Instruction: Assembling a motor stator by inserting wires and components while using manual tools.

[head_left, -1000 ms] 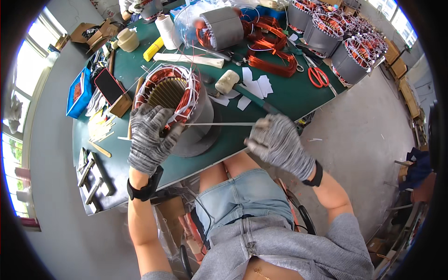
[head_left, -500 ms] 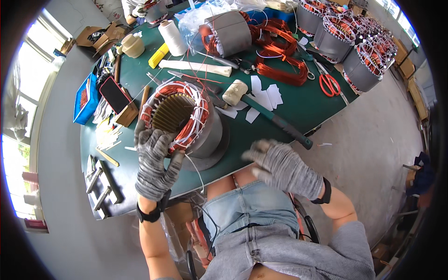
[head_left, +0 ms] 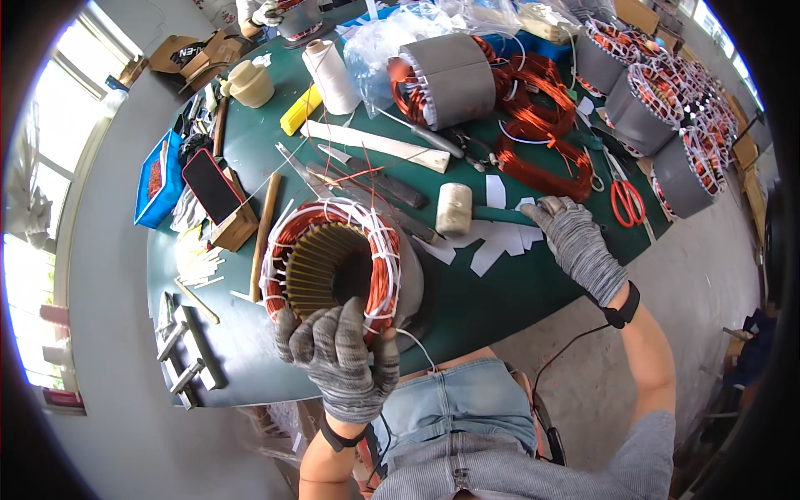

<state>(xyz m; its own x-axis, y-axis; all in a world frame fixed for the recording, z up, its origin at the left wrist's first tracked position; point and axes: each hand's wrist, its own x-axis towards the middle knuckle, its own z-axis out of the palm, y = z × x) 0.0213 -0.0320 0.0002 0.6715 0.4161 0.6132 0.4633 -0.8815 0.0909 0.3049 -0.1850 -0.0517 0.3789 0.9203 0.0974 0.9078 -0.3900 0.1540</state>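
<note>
A motor stator (head_left: 410,279) stands on the green bench in front of me, its red windings laced with white cord around a slotted bore. My left hand (head_left: 343,358), in a grey knit glove, grips the near edge of the windings, fingers over the rim. A white cord end (head_left: 419,343) trails off beside its thumb. To the right lies a mallet (head_left: 454,210) with a pale head and a green handle. My gloved right hand (head_left: 577,246) is closed around the handle, hiding its far end. White paper pieces (head_left: 492,248) lie under and beside the mallet.
Beyond are a knife (head_left: 387,182), a white thread cone (head_left: 329,79), copper coils (head_left: 542,158), a stator on its side (head_left: 454,79) and red-handled scissors (head_left: 627,204). Finished stators (head_left: 642,108) crowd the far right. A phone (head_left: 211,185) leans left of a wooden stick (head_left: 267,233). Another person's gloved hand (head_left: 268,12) shows at the back.
My right hand has moved forward and right from the bench edge and taken the mallet handle; the mallet has turned. My left hand stays at the windings, its fingers shifted along the near rim.
</note>
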